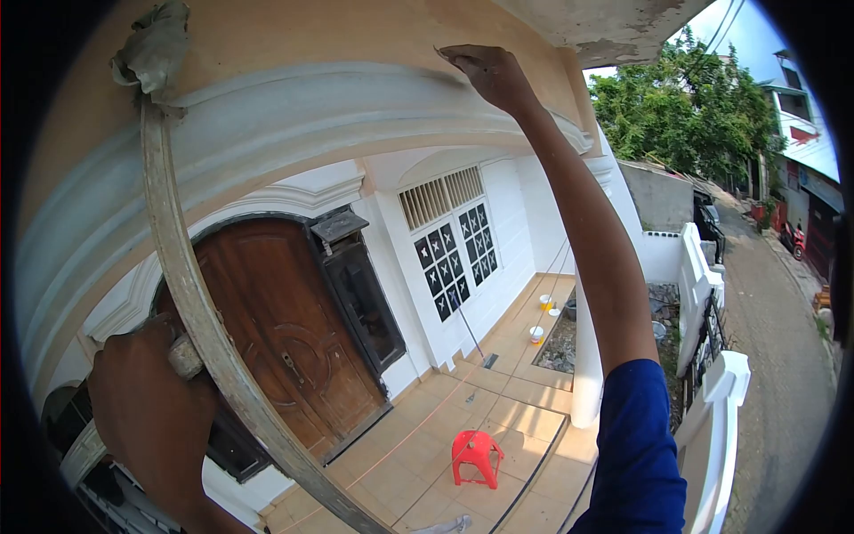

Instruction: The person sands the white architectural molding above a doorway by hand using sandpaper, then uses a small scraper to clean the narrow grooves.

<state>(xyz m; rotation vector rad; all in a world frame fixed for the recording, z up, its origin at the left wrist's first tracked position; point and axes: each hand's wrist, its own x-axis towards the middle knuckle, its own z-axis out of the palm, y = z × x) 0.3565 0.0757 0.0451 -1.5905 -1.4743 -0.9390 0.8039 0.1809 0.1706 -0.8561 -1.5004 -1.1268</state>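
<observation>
My right hand (485, 73) is raised against the tan wall (338, 36), just above the white curved moulding (356, 102). Its fingers are pressed together at the wall, around something thin that I cannot make out. At the lower left, my left hand (147, 400) is closed at a ladder rung (185, 356), beside the long worn ladder rail (191, 267). Grey cloth (156, 49) wraps the top of that rail, which leans at the wall.
Below are a red stool (477, 458) on the tiled floor (418, 409), a wooden door (267, 329), a barred window (440, 200) and small buckets (536, 335). A white column, a fence (721, 392) and a street (774, 356) lie right.
</observation>
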